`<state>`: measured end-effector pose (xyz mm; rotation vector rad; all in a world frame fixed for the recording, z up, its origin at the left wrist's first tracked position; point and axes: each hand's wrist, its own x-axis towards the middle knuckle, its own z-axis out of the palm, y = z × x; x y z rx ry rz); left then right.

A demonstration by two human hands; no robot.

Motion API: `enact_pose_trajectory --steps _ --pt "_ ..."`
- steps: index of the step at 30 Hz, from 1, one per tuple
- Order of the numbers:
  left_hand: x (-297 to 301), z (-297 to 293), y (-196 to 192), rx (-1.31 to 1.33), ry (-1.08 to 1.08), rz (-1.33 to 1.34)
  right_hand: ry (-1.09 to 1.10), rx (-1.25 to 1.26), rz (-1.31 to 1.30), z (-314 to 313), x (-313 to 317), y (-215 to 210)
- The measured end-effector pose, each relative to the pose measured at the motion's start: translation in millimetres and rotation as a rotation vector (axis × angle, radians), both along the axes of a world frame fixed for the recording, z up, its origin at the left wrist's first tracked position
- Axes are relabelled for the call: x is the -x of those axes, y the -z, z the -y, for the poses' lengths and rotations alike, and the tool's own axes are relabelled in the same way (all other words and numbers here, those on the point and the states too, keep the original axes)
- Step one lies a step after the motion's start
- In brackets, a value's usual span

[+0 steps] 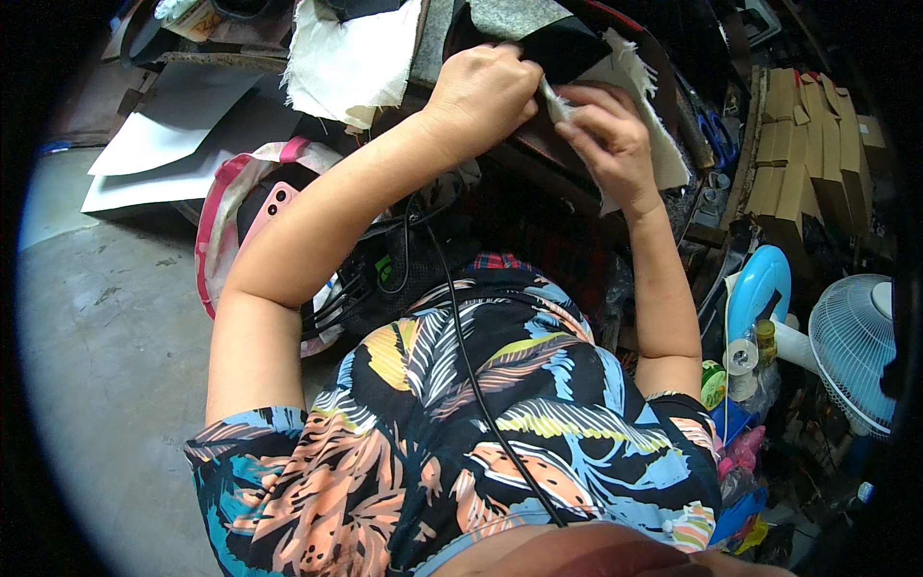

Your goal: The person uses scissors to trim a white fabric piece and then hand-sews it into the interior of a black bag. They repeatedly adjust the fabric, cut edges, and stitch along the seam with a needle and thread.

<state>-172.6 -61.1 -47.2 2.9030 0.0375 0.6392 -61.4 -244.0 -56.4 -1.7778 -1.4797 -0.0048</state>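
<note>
My left hand (pixel 486 87) is closed around the edge of a black and white fabric piece (pixel 630 72) near the top middle. My right hand (pixel 606 135) pinches the same piece's frayed white edge just to the right, fingers curled on it. Both hands nearly touch at the cloth. The piece lies over a dark work surface (pixel 538 163) and hangs down toward the right. Part of the fabric is hidden under my hands.
A loose white cloth (pixel 351 62) lies at top left, white sheets (pixel 163 144) on the floor beside it. A pink-trimmed bag (pixel 221 221) holds a pink phone (pixel 274 204). Stacked cardboard pieces (pixel 803 144), blue scissors (pixel 716 135), a white fan (pixel 856 346) and bottles crowd the right.
</note>
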Motion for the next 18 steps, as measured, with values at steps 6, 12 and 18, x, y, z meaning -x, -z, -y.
enact_pose_trajectory --steps 6,12,18 --pt "-8.7 -18.3 4.1 0.197 -0.098 -0.057 -0.033 0.059 0.219 4.5 9.2 -1.0" --pt "-2.5 -19.0 -6.1 0.200 0.047 -0.160 0.105 -0.010 -0.313 10.0 -5.2 1.1" --pt "-11.5 -3.2 3.1 0.114 0.001 -0.072 0.076 -0.088 -0.620 8.2 -26.1 7.7"
